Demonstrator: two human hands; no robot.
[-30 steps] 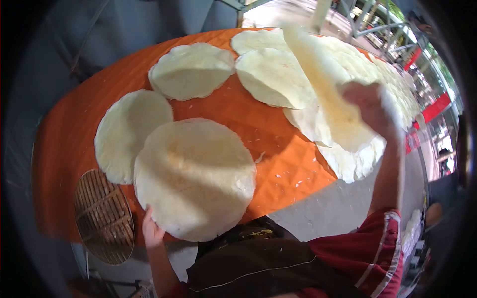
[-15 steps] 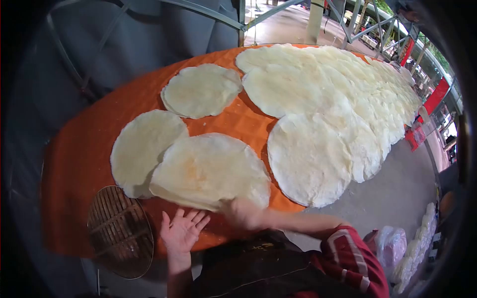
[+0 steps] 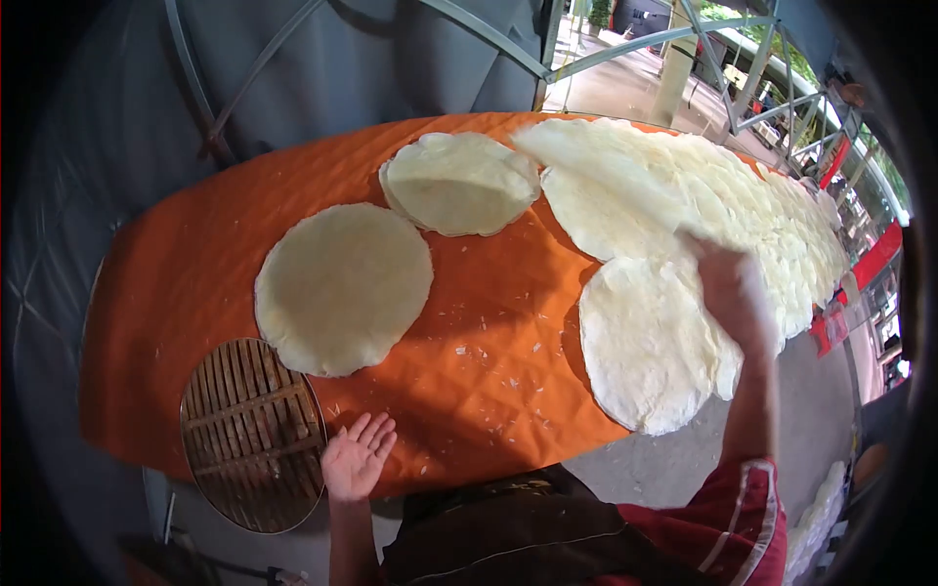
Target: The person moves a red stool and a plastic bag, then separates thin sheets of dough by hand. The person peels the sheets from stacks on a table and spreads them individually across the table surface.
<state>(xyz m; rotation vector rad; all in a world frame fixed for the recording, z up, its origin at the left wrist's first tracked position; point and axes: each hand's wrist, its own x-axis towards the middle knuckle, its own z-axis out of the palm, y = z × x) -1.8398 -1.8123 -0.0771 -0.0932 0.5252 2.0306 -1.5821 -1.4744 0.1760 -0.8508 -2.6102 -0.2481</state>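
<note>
My left hand [image 3: 359, 459] is open, palm up and fingers spread, above the near edge of the orange cloth, beside a round slatted wooden rack [image 3: 256, 435]. It holds nothing. My right hand [image 3: 731, 288], smeared by motion, reaches over the layered flatbreads on the right. Its fingers meet the edge of a thin pale flatbread [image 3: 611, 168], which is blurred and slants across the others. A round flatbread [image 3: 344, 288] lies left of centre, partly shaded. Behind it rests another stack of flatbreads [image 3: 459, 184]. One more flatbread [image 3: 645, 347] lies below my right hand.
Overlapping flatbreads [image 3: 772, 225] cover the far right of the table. Pale crumbs dot the orange cloth [image 3: 489, 381]. A grey tent wall [image 3: 371, 78] and metal struts [image 3: 489, 39] stand behind. Red plastic [image 3: 831, 327] hangs at the right edge.
The top flatbread has left the near middle of the table, baring orange cloth. My right hand has swung right and away with a flatbread. My left hand stays open; the view has shifted.
</note>
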